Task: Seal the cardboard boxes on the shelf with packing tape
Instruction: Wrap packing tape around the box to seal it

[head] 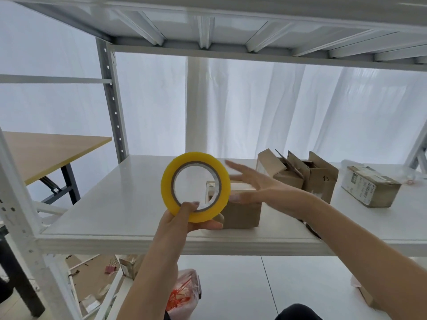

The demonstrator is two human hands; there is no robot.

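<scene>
My left hand [187, 219] grips a yellow roll of packing tape [168, 183] by its lower rim, holding it upright in front of a small closed cardboard box [242, 213] near the front of the white shelf [120, 204]. Fingers straight, my right hand [254, 185] lies flat on top of that box. Farther back right stand two open boxes with raised flaps [300, 174]. A taped, labelled box [372, 185] sits at the right.
A shelf deck hangs overhead [208, 24], and a grey upright post [113, 105] stands at the back left. A wooden table [46, 151] is at the left. Below lie a red-filled plastic bag [184, 289], a binder clip [111, 269] and cardboard scraps.
</scene>
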